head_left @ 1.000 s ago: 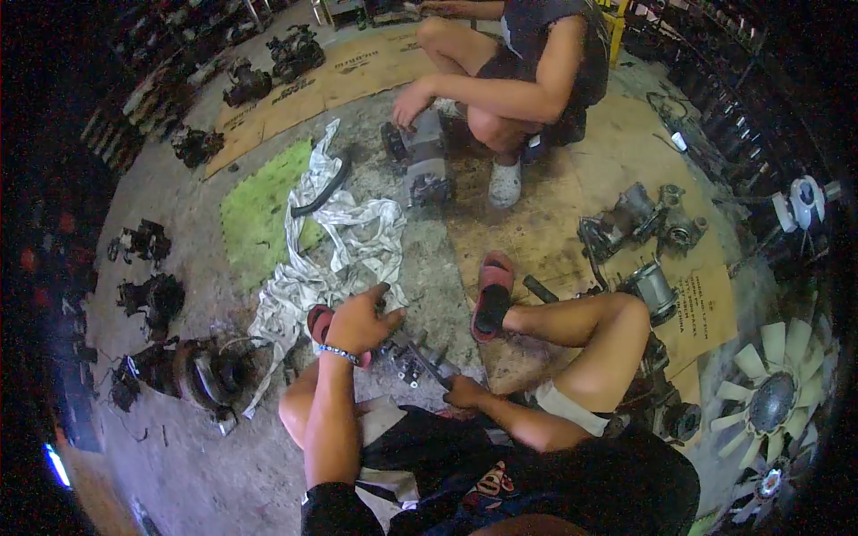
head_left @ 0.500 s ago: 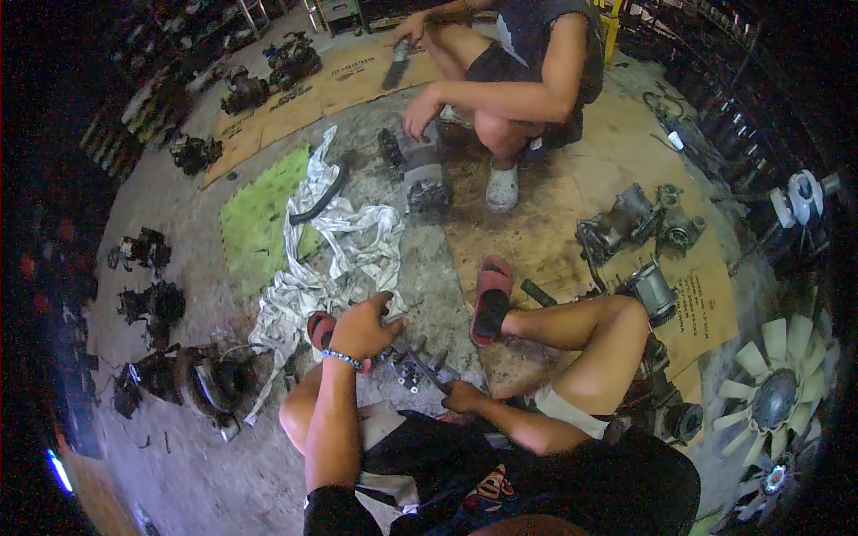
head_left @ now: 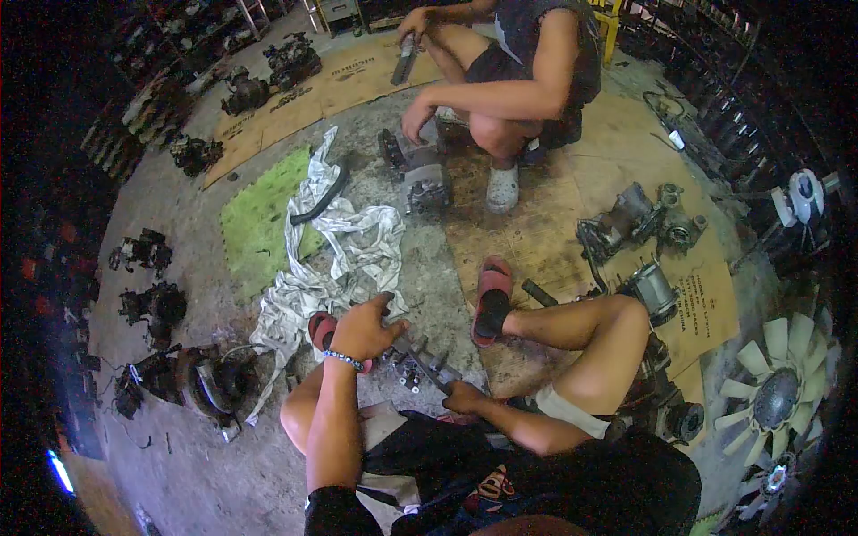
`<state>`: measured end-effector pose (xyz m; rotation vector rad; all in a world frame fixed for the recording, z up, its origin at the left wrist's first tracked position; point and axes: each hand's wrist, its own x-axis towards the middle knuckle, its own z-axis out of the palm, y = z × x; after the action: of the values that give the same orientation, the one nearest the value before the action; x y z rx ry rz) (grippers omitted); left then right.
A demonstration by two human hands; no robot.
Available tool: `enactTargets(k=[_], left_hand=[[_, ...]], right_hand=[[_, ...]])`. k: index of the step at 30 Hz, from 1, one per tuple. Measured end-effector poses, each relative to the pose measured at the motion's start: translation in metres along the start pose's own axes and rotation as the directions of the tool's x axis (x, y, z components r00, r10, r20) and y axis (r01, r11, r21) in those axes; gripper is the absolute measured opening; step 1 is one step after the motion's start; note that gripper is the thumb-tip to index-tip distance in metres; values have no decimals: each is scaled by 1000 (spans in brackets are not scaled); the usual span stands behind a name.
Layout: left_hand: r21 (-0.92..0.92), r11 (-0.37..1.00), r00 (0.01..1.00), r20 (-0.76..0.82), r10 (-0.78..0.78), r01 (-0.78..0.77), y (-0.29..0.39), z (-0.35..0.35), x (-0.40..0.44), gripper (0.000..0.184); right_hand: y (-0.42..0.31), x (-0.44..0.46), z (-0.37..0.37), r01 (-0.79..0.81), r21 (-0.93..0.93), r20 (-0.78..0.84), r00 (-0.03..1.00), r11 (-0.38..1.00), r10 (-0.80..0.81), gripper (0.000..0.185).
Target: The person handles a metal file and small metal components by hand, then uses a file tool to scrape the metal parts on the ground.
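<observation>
A dark metal engine part [head_left: 433,364] with several posts along it lies slantwise between my hands. My right hand [head_left: 464,397] is closed round its near end. Above its far end is my left hand [head_left: 365,330], a beaded bracelet on the wrist; thumb and forefinger are spread, with a gap between them. Whether its hidden fingers touch the part I cannot tell. Small shiny pieces, perhaps nuts or bolts [head_left: 410,384], show beside the part. A crumpled white cloth [head_left: 357,237] lies on the floor just beyond.
A person [head_left: 536,80] squats opposite, one hand holding a dark tool [head_left: 404,64], the other over a grey metal unit [head_left: 422,170]. Engine parts [head_left: 154,304] lie left, more [head_left: 652,290] on cardboard right. A fan [head_left: 774,397] stands far right; a green mat [head_left: 259,214] lies left.
The person opposite has shifted the dark tool slightly up and to the right. My own hands and the metal part look almost unchanged.
</observation>
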<state>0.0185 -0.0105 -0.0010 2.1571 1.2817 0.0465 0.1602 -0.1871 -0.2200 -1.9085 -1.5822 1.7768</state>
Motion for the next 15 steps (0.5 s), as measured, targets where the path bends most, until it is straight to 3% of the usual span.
enactTargets(k=[5, 11, 14, 15], left_hand=[[25, 1000, 1000, -13, 10, -9, -3, 2, 0, 59], [23, 1000, 999, 33, -2, 2, 7, -1, -3, 58], [-188, 946, 958, 66, 279, -263, 20, 12, -18, 53], [-337, 867, 904, 92, 418, -367, 32, 13, -30, 51]], right_hand=[[12, 12, 9, 2, -31, 2, 1000, 1000, -2, 35], [15, 11, 11, -27, 57, 1, 1000, 998, 27, 38], [6, 6, 3, 78, -41, -49, 996, 996, -80, 38], [1, 6, 0, 282, -80, -232, 928, 956, -293, 38]])
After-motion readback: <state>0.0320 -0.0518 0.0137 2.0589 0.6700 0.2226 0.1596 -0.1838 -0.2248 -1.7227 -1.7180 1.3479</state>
